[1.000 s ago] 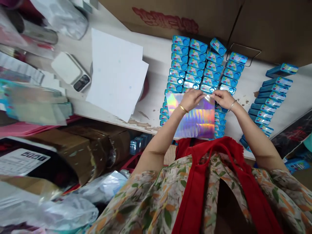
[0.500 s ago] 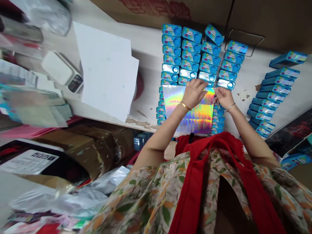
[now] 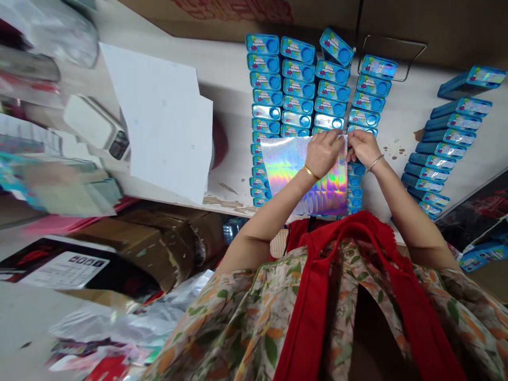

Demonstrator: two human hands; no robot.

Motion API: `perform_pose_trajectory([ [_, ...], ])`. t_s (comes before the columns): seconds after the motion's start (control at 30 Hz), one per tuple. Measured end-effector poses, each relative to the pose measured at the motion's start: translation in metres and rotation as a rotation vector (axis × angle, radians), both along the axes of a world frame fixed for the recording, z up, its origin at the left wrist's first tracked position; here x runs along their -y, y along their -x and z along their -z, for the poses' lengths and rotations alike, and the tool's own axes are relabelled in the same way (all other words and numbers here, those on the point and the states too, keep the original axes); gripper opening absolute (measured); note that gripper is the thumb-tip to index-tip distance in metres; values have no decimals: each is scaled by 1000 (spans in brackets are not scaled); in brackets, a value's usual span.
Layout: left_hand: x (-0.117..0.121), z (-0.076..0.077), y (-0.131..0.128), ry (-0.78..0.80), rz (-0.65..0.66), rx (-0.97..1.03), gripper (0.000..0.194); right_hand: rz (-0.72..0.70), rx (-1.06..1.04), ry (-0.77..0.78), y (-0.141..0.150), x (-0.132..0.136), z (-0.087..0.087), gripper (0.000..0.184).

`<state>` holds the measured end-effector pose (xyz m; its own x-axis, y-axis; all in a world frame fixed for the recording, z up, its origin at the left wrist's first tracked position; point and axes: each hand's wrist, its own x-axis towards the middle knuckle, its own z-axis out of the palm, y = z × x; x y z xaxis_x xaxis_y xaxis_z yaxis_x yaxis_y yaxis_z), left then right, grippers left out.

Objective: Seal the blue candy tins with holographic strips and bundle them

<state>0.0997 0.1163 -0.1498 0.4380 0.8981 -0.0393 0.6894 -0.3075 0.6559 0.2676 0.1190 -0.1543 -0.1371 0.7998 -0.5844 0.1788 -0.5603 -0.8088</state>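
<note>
A shiny holographic sheet (image 3: 286, 164) lies over the near part of the rows of blue boxes. My left hand (image 3: 323, 152) pinches its top edge near the right corner, fingers curled. Close beside it, my right hand (image 3: 364, 146) is closed at that same corner, thumb and fingertips pressed together. Between the two hands the fingertips nearly meet; whatever small bit they grip there is too small to make out. Beyond the sheet, blue boxes (image 3: 298, 88) with printed ends stand in several columns.
Another row of blue boxes (image 3: 452, 140) stands at the right. White paper sheets (image 3: 162, 116) lie to the left, beside a small white scale (image 3: 95, 124). A large cardboard carton (image 3: 254, 16) and a wire frame (image 3: 408, 58) border the back. Brown boxes (image 3: 159, 238) sit below the table edge.
My left hand lifted off the corner with loosened fingers half a second ago, then came back beside my right hand. My right hand stayed at the corner. The camera view shifted.
</note>
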Motion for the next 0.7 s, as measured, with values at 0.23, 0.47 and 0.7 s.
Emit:
perform_pose_trajectory([
  [0.23, 41, -43, 16, -149, 103, 161, 22, -11, 103, -11, 3, 4, -14, 30],
  [0.47, 17, -65, -3, 130, -469, 664, 35, 246, 92, -175, -9, 22, -33, 78],
  [0.7, -15, -18, -40, 348, -503, 804, 47, 392, 26, -144, -18, 30, -47, 64],
])
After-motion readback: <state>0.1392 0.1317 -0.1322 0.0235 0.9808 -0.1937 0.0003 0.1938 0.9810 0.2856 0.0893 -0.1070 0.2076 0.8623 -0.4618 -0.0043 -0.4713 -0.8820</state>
